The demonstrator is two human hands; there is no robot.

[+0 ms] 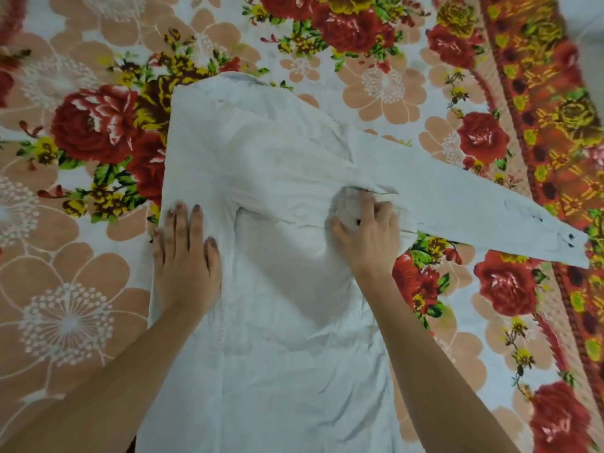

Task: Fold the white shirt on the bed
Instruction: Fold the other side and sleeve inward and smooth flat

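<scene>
On the floral bed (pixel 81 289) the white shirt (pixel 277 305) is spread — pressed by the flat left hand (pixel 184 256), its cloth gripped by the right hand (pixel 367 237).

We see the white shirt (pixel 277 256) spread along the bed (pixel 65 289), over a floral sheet. Left hand (pixel 186 256) lies flat, fingers together, pressing the shirt's left edge. Right hand (pixel 369 230) is curled, pinching bunched cloth where the sleeve (pixel 474 210) joins the body. That sleeve runs out straight toward the right, cuff lying on the sheet.
</scene>
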